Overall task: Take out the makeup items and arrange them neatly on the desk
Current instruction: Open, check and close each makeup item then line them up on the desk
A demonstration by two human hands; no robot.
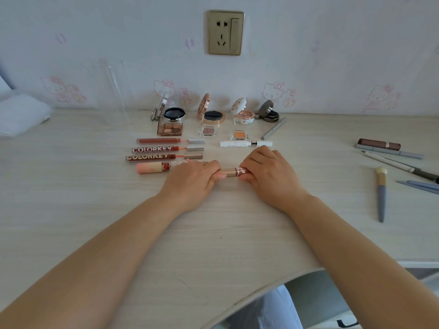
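A rose-gold lipstick tube lies level just above the desk, held at both ends. My left hand grips its plain end and my right hand grips its glittery end. To the left lie three lip glosses with their caps pulled off, and a pink tube beside my left hand. Open compacts and small eyeshadow pans stand in rows near the wall. A white mascara lies open just beyond my right hand.
At the right lie a brown lipstick, several grey and white pencils and a grey-handled brush. A clear plastic pouch stands at the back left, and a white cloth sits at the far left. A wall socket is above.
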